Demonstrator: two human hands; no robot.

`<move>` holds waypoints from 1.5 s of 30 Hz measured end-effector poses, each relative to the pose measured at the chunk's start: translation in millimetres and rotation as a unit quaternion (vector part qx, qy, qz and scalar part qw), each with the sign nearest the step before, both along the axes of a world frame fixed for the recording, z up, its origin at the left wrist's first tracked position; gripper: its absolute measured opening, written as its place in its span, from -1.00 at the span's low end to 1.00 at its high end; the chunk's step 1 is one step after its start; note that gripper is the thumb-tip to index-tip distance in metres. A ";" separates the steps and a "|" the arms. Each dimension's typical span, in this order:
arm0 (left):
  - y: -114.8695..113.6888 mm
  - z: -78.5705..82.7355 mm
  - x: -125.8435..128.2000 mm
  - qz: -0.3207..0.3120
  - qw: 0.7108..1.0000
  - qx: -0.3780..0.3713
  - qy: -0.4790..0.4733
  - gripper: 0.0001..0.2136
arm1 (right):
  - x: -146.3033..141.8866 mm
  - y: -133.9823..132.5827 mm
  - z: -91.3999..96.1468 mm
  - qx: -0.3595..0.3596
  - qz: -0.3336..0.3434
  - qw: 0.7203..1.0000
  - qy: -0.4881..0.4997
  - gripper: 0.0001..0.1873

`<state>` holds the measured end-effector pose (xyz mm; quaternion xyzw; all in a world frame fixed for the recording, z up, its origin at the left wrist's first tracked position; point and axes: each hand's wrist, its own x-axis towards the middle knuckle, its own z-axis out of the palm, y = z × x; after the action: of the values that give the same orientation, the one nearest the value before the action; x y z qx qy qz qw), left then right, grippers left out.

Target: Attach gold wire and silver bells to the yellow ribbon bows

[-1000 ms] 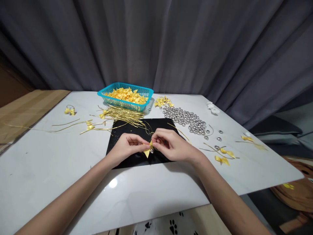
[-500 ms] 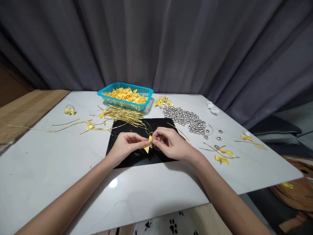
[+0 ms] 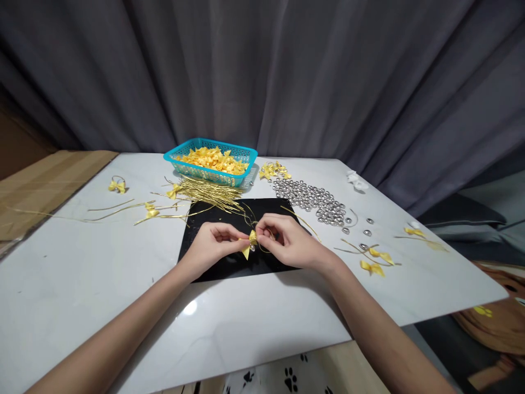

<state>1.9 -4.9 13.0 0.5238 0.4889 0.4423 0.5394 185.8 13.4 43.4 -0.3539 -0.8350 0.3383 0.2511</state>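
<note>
Barely shifted since a second ago: yellow bow [image 3: 253, 236], with more upper loop showing, over worktop [image 3: 270, 312] and black mat [image 3: 217, 268]. At back, blue basket [image 3: 240, 179] heaped with yellow bows [image 3: 211, 160]. Left hand [image 3: 211, 243] pinching the bow's left side; fingers [image 3: 261, 229] of right hand [image 3: 289, 238] pressed together at its right edge, exact hold hidden. Likely light, soft, slippery; best pinched near the middle, clear of silver bead [image 3: 252, 248] below.
</note>
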 end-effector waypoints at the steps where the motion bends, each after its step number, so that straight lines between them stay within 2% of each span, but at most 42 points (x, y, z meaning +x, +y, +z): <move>1: 0.1 -0.4 -0.1 0.001 1.000 0.001 0.001 -0.87 | 0.1 0.0 0.0 -0.002 0.002 1.000 0.000 -0.92; 14: 1.2 -5.3 -1.8 -0.004 1.000 0.006 0.003 -0.84 | 1.0 -0.3 1.3 -0.025 0.024 0.999 0.007 -0.92; 29: 0.1 -3.8 0.0 -0.033 0.999 -0.021 -0.002 -0.87 | -0.2 0.3 -1.1 0.014 0.008 0.999 -0.036 -0.92; 45: 0.0 -1.8 2.8 -0.029 0.999 -0.033 -0.009 -0.90 | -2.7 -0.4 -3.0 0.024 0.003 0.999 -0.033 -0.91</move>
<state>4.7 -4.9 11.2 0.5156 0.4829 0.4152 0.5732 183.1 13.0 40.4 -0.3568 -0.8517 0.3068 0.2305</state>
